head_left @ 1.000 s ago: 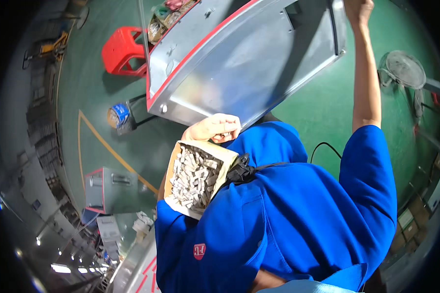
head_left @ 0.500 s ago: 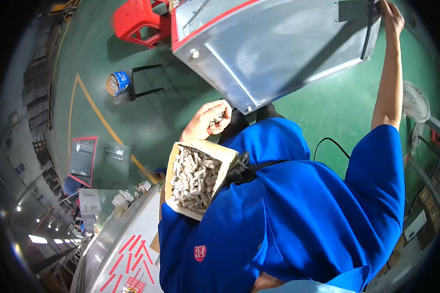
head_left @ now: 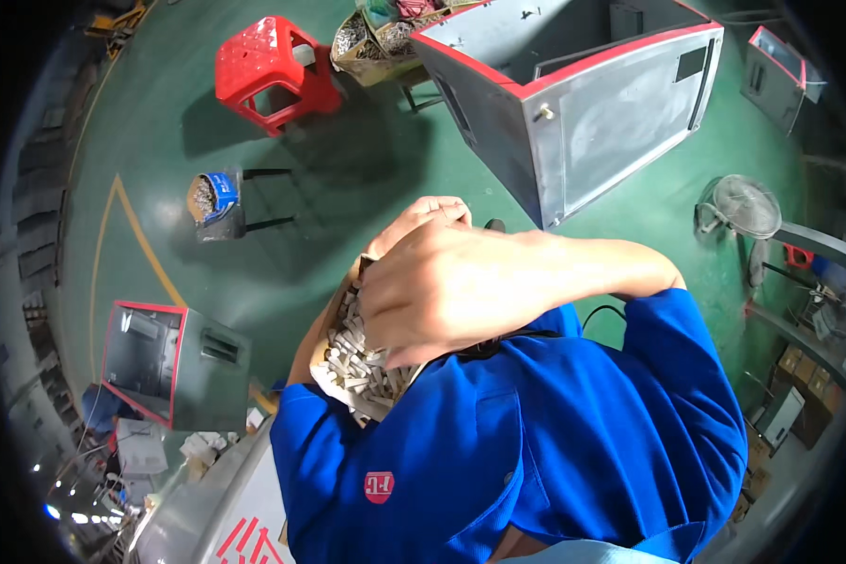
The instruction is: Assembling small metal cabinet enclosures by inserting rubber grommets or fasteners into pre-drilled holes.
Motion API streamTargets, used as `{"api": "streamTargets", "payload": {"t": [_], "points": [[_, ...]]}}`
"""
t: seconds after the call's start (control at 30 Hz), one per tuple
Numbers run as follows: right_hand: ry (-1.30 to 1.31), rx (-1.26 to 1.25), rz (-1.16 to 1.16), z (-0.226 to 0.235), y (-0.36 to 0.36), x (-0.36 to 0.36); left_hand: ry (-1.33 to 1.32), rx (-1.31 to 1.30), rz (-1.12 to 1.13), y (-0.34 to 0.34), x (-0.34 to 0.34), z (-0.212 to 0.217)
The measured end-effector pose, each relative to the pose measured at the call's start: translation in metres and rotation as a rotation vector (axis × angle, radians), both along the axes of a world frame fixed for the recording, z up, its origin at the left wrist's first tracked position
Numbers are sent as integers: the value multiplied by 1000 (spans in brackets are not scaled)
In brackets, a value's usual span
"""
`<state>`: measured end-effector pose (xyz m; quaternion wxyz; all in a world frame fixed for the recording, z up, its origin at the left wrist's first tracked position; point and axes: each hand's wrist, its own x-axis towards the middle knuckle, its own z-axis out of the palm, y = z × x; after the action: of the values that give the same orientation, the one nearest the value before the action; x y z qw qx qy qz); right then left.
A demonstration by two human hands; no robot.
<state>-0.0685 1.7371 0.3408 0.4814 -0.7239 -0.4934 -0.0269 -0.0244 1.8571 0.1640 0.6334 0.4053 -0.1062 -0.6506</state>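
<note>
Cardboard box [head_left: 334,362] of small grey metal pieces [head_left: 362,362] sits cradled against the blue-sleeved chest. Right hand [head_left: 442,291] is reaching into it, fingers curled over the pieces; whether they have closed on any I cannot tell. Left hand [head_left: 421,218] grips the box's far rim. This looks like picking a handful; next comes a firm pinch and lift toward the grey cabinet [head_left: 583,103] on the green floor [head_left: 207,273].

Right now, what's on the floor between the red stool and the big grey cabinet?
In the head view, open cardboard boxes of small metal parts sit between the red stool and the grey cabinet, close beside the cabinet's left end.
</note>
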Motion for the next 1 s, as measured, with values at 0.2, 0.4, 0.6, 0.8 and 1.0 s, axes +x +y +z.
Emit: {"api": "streamTargets", "payload": {"t": [0.2, 0.4, 0.6, 0.8, 1.0], "points": [[-12, -470, 224, -5, 99, 28, 52, 59, -4, 44, 43, 15], [-54, -320, 112, -20, 138, 39, 122, 102, 56, 75, 66, 19], [-45, -336, 61, -21, 143, 59, 188, 17, -3, 70, 85, 1], [-36, -185, -28, -54, 127, 98, 155, 63, -46, 63, 125, -25], [115, 166, -25, -72, 84, 153, 52, 213, -14, 50, 181, -8]]}}
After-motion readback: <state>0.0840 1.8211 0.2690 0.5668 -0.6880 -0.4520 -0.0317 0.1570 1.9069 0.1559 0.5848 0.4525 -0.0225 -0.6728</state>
